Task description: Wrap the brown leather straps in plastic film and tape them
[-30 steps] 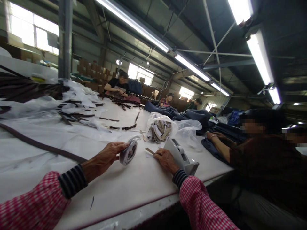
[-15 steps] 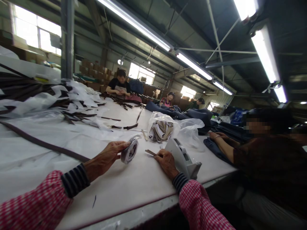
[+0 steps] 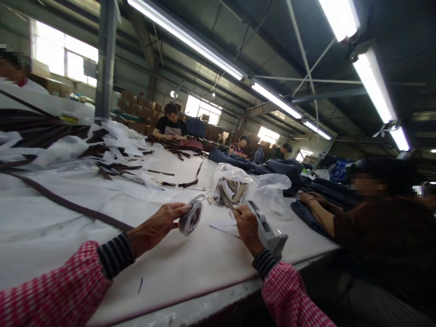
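Left hand pinches a plastic-wrapped roll between thumb and fingers, while the right hand grips a narrow strip pointing toward a clear plastic bag full of beige strips; whether the two touch cannot be told. Nearest of all, the front edge of the white table slants up to the right, and the right sleeve reaches across it. Between that edge and the hands runs a broad stretch of top with a thin dark scrap on it. The gap between the hands leaves sideways room, pale paper pieces lying flat there. A grey tape dispenser stands just beside the right hand, narrowing space on that side. Leftward, a long dark strap crosses translucent sheeting. Beyond, dark straps crowd the left, and navy cloth heaps along the right, near a co-worker. Farther back rise a metal column, stacked cartons and bright windows beneath long tube lights.
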`<state>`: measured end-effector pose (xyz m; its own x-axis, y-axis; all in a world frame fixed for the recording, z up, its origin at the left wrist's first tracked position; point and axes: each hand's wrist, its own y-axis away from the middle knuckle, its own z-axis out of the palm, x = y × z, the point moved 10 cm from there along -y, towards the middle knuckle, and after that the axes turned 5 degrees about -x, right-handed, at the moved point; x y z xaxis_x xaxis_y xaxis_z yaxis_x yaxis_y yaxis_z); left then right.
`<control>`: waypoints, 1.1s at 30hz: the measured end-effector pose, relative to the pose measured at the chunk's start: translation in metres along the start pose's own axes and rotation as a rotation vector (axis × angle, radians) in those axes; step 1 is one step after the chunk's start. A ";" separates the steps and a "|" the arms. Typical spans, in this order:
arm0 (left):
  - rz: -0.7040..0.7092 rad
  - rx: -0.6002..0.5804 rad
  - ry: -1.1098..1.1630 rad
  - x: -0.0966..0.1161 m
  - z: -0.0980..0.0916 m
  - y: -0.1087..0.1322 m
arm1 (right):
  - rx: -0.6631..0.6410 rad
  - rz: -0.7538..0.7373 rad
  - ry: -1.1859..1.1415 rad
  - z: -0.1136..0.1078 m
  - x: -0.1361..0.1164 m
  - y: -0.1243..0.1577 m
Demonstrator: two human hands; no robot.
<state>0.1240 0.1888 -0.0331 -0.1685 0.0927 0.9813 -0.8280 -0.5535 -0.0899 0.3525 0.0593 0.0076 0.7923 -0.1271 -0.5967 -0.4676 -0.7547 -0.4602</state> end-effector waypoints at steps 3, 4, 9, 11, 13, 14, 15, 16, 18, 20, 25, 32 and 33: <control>0.007 -0.013 0.013 0.002 0.001 -0.001 | -0.117 -0.015 -0.124 0.004 -0.025 0.013; 0.010 -0.019 0.015 0.003 0.002 -0.001 | -0.185 -0.020 -0.168 0.011 -0.034 0.020; 0.018 -0.065 -0.001 0.007 0.012 0.003 | -0.415 0.035 -0.368 0.050 -0.062 0.053; 0.027 -0.092 -0.030 0.010 0.020 0.007 | -0.438 0.074 -0.436 0.061 -0.068 0.054; 0.047 -0.138 -0.072 0.014 0.031 0.010 | -0.435 0.105 -0.495 0.066 -0.076 0.050; 0.059 -0.167 -0.091 0.016 0.037 0.012 | -0.433 0.116 -0.519 0.068 -0.080 0.049; 0.070 -0.192 -0.102 0.018 0.041 0.013 | -0.436 0.123 -0.548 0.069 -0.084 0.047; 0.079 -0.213 -0.107 0.020 0.045 0.014 | -0.450 0.124 -0.588 0.070 -0.088 0.047; 0.094 -0.225 -0.100 0.022 0.047 0.015 | -0.481 0.114 -0.693 0.071 -0.092 0.049; 0.096 -0.190 -0.081 0.023 0.041 0.014 | -0.474 0.117 -0.805 0.069 -0.085 0.051; 0.020 -0.111 -0.001 0.015 0.025 0.011 | -0.268 0.059 -0.655 0.048 -0.044 0.053; -0.002 -0.115 -0.192 0.017 0.030 0.012 | -0.166 -0.582 -0.018 0.026 -0.115 0.089; 0.003 -0.120 -0.248 0.017 0.033 0.014 | -0.162 -0.603 0.017 0.025 -0.121 0.092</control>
<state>0.1275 0.1554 -0.0117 -0.0468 -0.1222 0.9914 -0.8879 -0.4497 -0.0974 0.2034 0.0217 0.0211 0.9051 0.3426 -0.2517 0.1283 -0.7847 -0.6065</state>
